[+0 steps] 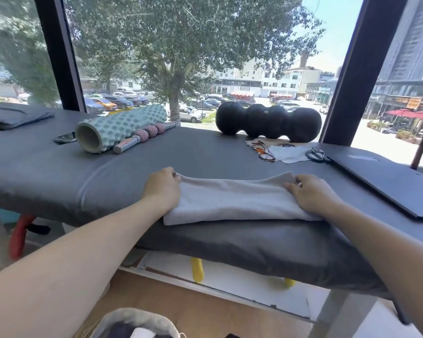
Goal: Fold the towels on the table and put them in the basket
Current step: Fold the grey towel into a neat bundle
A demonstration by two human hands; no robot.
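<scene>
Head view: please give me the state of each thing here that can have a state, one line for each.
towel: folded into a band, flat on the table, far corners pinched
left hand: pinching the towel's far left corner
right hand: pinching the towel's far right corner
basket: on the floor, open, something dark and white inside
glasses: unfolded, on a cloth
scissors: closed, lying flat
laptop: shut

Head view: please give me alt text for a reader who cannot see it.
Both hands hold a light grey towel flat on a dark padded table, the left hand and right hand each pinching a far corner. A mint foam roller and a black peanut roller lie behind; a grey basket stands below.
</scene>
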